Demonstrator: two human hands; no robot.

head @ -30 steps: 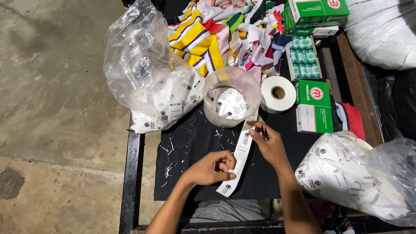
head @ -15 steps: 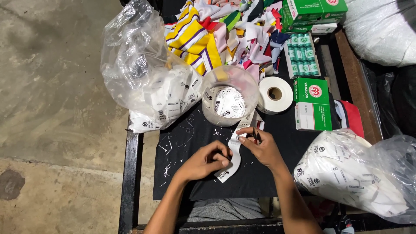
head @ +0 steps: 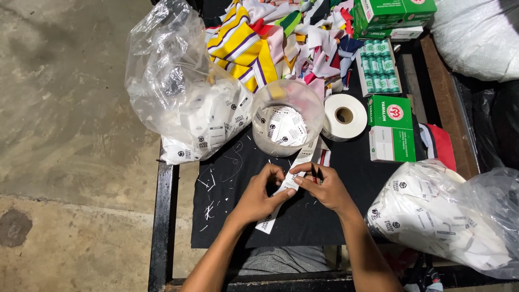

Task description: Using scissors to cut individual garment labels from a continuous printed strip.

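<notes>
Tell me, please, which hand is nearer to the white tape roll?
Right. The right hand lies just below the white tape roll, holding the label strip; the left hand is farther off, below and leftward.

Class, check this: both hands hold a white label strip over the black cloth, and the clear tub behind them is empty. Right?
Not quite. In the head view the clear tub holds white printed labels. The rest stands: left hand and right hand hold the label strip over the black cloth.

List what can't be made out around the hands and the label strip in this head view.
- Small dark tool in the right hand: mostly covered by the fingers, kind unclear.
- Label strip: its middle hidden under the left hand.
- Print on the labels in the clear tub: too small.
- Bag of labels: cut off by the right edge.
</notes>
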